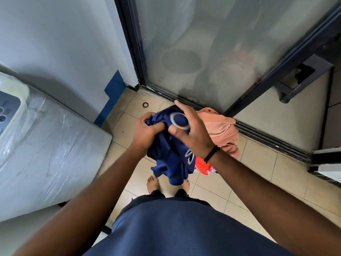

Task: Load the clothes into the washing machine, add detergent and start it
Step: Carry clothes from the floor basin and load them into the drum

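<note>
The navy blue garment (pixel 169 154), a jersey-like piece with white printed rings, is bunched up in mid-air in front of the person, above their bare feet. The left hand (pixel 145 132) has its fingers curled tight into a fistful of the cloth at its upper edge. The right hand (pixel 191 130) lies over the top of the bundle with fingers spread and bent; whether it is truly gripping or only steadying the cloth I cannot tell for sure, though the thumb seems to press into it.

This looks like the loading step, still early: clothes are being gathered from the floor. Just beyond the blue piece an orange garment (pixel 221 130) lies heaped on the tiles, and a red garment (pixel 203 166) with some white lettering peeks out below the right wrist. Both are still to be collected.

Next, I'd judge, the bundle must be carried left to the washing machine (pixel 46 145), a top-loader wrapped in clear plastic film with its control panel (pixel 7 108) at the frame's edge. Its lid appears closed, so it would need lifting first.

The floor (pixel 239 191) is beige tile. A frosted glass sliding door (pixel 212 52) in a dark frame stands ahead, a small brown ring (pixel 145 104) lies near its track, and a pale wall (pixel 64 43) rises behind the machine.
</note>
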### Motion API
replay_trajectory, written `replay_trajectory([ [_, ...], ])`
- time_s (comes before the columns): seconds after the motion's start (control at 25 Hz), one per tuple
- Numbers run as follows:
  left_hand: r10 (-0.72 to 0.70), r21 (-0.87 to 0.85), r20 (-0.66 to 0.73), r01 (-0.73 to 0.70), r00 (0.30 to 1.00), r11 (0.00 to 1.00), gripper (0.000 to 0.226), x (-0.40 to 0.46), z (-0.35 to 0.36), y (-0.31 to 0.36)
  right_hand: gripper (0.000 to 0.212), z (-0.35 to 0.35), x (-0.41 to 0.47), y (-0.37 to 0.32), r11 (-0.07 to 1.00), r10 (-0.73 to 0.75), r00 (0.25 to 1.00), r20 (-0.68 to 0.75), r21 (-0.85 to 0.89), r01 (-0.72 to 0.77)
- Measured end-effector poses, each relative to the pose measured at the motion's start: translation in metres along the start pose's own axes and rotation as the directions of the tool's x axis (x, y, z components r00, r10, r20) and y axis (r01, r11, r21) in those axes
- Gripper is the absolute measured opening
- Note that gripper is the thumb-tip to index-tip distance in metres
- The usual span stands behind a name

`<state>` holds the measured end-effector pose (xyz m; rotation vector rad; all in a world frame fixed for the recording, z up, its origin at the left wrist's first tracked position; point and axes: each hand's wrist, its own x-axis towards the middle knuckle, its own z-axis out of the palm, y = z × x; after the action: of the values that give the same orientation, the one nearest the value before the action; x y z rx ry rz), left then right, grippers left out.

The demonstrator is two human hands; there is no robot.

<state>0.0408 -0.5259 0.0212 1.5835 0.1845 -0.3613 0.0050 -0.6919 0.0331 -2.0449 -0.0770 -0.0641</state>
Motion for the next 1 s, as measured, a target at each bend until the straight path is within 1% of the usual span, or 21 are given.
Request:
replay_trajectory([
  [0.04,-0.101,-0.124,0.001,0.1,0.995,0.987,0.055,0.003,-0.003,0.004,0.097,-0.001,-0.004,-0.006,0.984,-0.121,0.99,0.077,-0.125,0.13],
  [0.08,-0.183,-0.23,0.046,0.188,0.982,0.955,0.056,0.005,-0.007,0.006,0.115,-0.002,-0.004,-0.006,0.925,-0.217,0.961,0.173,-0.279,0.259],
  [0.12,-0.25,-0.294,0.102,0.269,0.963,0.917,0.051,0.004,-0.01,0.012,0.125,-0.006,-0.002,-0.007,0.816,-0.295,0.916,0.271,-0.427,0.39],
  [0.16,-0.308,-0.327,0.185,0.354,0.933,0.876,0.045,0.002,-0.012,0.017,0.129,-0.009,0.001,-0.006,0.704,-0.335,0.876,0.348,-0.526,0.478],
  [0.2,-0.334,-0.327,0.272,0.414,0.902,0.849,0.044,0.001,-0.013,0.021,0.127,-0.01,0.003,-0.005,0.626,-0.354,0.85,0.391,-0.576,0.526],
  [0.24,-0.337,-0.326,0.337,0.445,0.879,0.834,0.045,0.001,-0.012,0.023,0.121,-0.009,0.005,-0.005,0.603,-0.371,0.841,0.395,-0.586,0.541],
  [0.36,-0.359,-0.311,0.353,0.47,0.864,0.826,0.044,-0.004,-0.004,0.026,0.092,-0.003,0.007,0.001,0.674,-0.463,0.846,0.265,-0.514,0.53],
  [0.4,-0.361,-0.294,0.346,0.466,0.866,0.835,0.042,-0.006,-0.004,0.026,0.087,-0.005,0.006,0.004,0.723,-0.438,0.871,0.225,-0.488,0.489],
  [0.48,-0.353,-0.19,0.321,0.424,0.879,0.886,0.04,-0.008,-0.006,0.028,0.084,-0.01,0.004,0.007,0.849,-0.314,0.939,0.141,-0.401,0.344],
  [0.56,-0.303,0.01,0.273,0.312,0.913,0.95,0.04,-0.009,-0.009,0.031,0.068,-0.013,0.001,0.01,0.983,-0.068,0.998,0.005,-0.172,0.068],
  [0.6,-0.284,0.144,0.223,0.257,0.932,0.956,0.044,-0.009,-0.01,0.033,0.054,-0.014,0.0,0.009,0.997,0.081,0.996,-0.02,0.006,-0.081],
  [0.64,-0.26,0.291,0.179,0.202,0.949,0.935,0.055,-0.008,-0.01,0.032,0.04,-0.014,0.0,0.013,0.962,0.208,0.978,-0.024,0.183,-0.201],
  [0.68,-0.204,0.41,0.14,0.13,0.969,0.903,0.07,-0.009,-0.01,0.029,0.033,-0.015,0.001,0.017,0.901,0.309,0.951,-0.022,0.326,-0.286],
  [0.72,-0.072,0.496,0.114,0.006,0.991,0.869,0.081,-0.011,-0.011,0.026,0.034,-0.014,0.0,0.022,0.82,0.4,0.916,0.004,0.445,-0.36],
  [0.76,0.089,0.553,0.121,-0.141,0.989,0.821,0.087,-0.014,-0.011,0.025,0.042,-0.012,-0.002,0.029,0.715,0.476,0.877,0.061,0.554,-0.427],
  [0.8,0.21,0.592,0.196,-0.287,0.958,0.753,0.094,-0.016,-0.01,0.023,0.053,-0.012,-0.004,0.032,0.598,0.534,0.832,0.15,0.629,-0.497],
  [0.84,0.27,0.607,0.313,-0.411,0.91,0.68,0.107,-0.021,-0.006,0.026,0.059,-0.011,-0.007,0.034,0.489,0.56,0.793,0.241,0.677,-0.551],
  [0.88,0.26,0.638,0.429,-0.494,0.865,0.591,0.121,-0.021,-0.005,0.021,0.06,-0.01,-0.008,0.032,0.416,0.574,0.762,0.299,0.696,-0.586],
  [0.92,0.216,0.685,0.524,-0.559,0.824,0.468,0.13,-0.024,0.001,0.017,0.052,-0.01,-0.01,0.027,0.375,0.584,0.738,0.338,0.694,-0.615],
  [0.96,0.181,0.724,0.563,-0.587,0.807,0.362,0.133,-0.028,0.006,0.012,0.039,-0.014,-0.012,0.019,0.38,0.565,0.744,0.357,0.687,-0.619],
  [1.0,0.177,0.75,0.555,-0.581,0.813,0.315,0.13,-0.031,0.011,0.008,0.025,-0.018,-0.012,0.013,0.425,0.545,0.767,0.337,0.678,-0.6],
])
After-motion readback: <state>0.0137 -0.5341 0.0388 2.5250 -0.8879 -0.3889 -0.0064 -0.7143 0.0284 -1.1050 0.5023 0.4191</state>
